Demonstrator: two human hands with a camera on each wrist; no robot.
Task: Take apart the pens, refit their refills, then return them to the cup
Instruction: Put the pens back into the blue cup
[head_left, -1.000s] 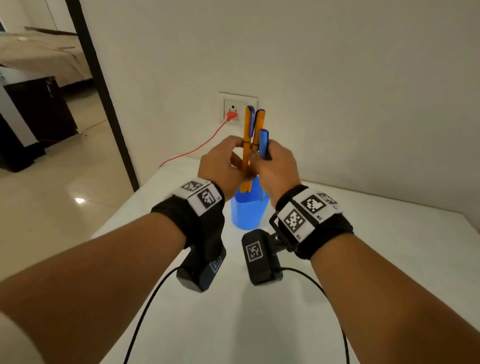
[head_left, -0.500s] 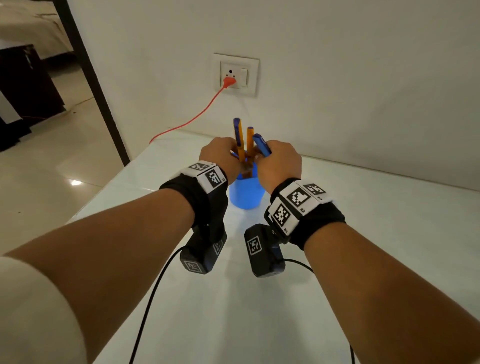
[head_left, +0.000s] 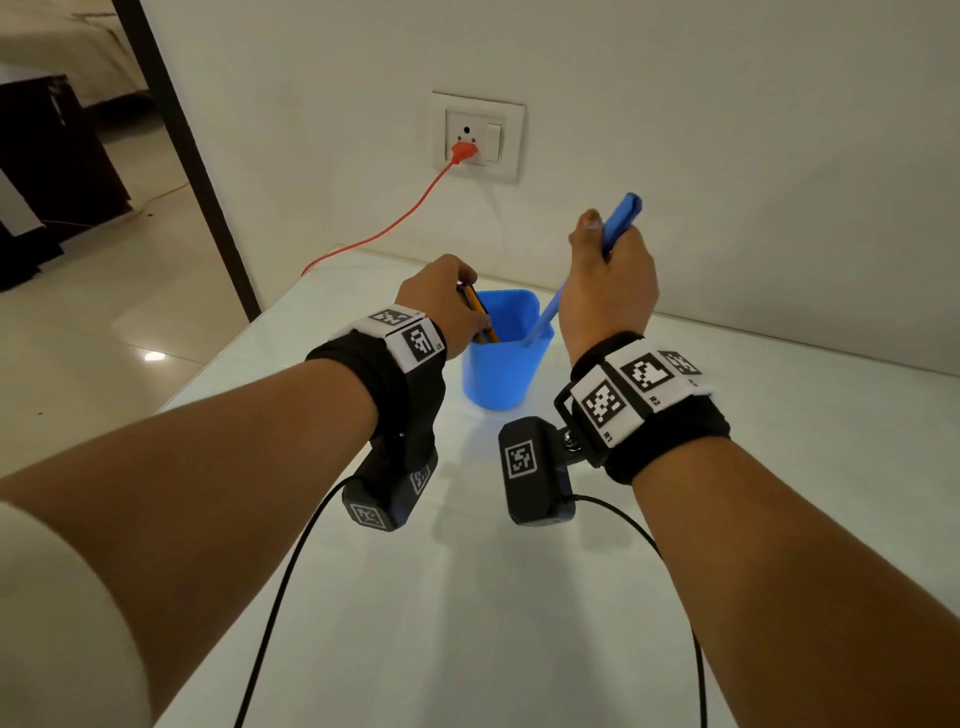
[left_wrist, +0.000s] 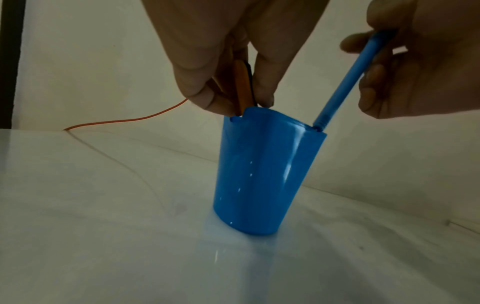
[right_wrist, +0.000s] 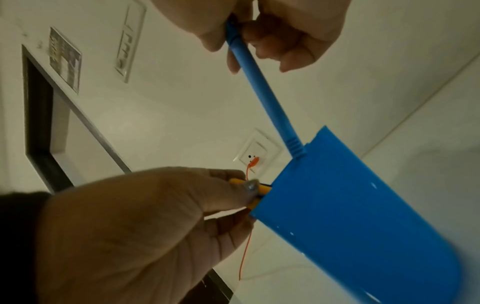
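Right hand (head_left: 605, 291) grip clasping blue pen (head_left: 618, 221), tip entering cup (head_left: 501, 371); left hand (head_left: 441, 306) pinching orange pens (head_left: 480, 317); advising lowering gently, releasing inside rim.

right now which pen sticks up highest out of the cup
The blue pen gripped by the right hand: it slants well above the blue cup, while the orange pens in the left hand sit low at the rim.

Both bare forearms reach forward, each wrist wrapped in a black band with a camera slung beneath. The left hand (head_left: 441, 301) sits lower, fingers pointing down and pinched together around what it holds. The right hand (head_left: 608, 291) is raised higher, curled in a fist-like grip, thumb upward.
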